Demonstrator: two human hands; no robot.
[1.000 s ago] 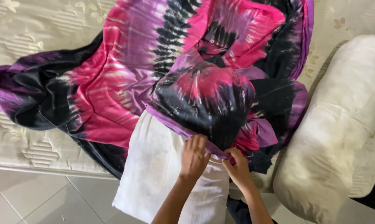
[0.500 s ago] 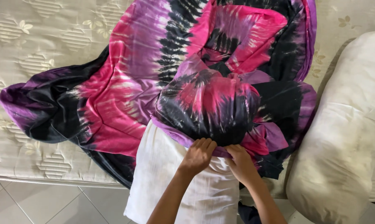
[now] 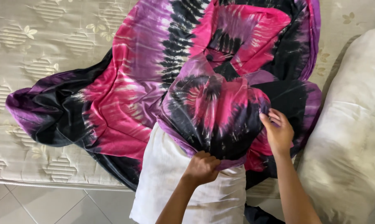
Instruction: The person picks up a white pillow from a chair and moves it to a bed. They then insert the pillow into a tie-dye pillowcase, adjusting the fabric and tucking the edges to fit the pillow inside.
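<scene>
The left hand [image 3: 202,167] is closed, gripping the cover's [image 3: 214,112] lower edge at bottom centre. The right hand [image 3: 278,132], fingers curled, pinches the cover's right side. The cover half-encloses a white pillow [image 3: 171,182] overhanging the mattress [image 3: 42,49].

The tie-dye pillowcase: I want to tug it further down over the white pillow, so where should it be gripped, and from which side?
Probably at the open hem of the tie-dye pillowcase, from the near end, where the white pillow sticks out bare. The left hand pinches that hem at the front; the right hand touches the bunched right side.
</scene>
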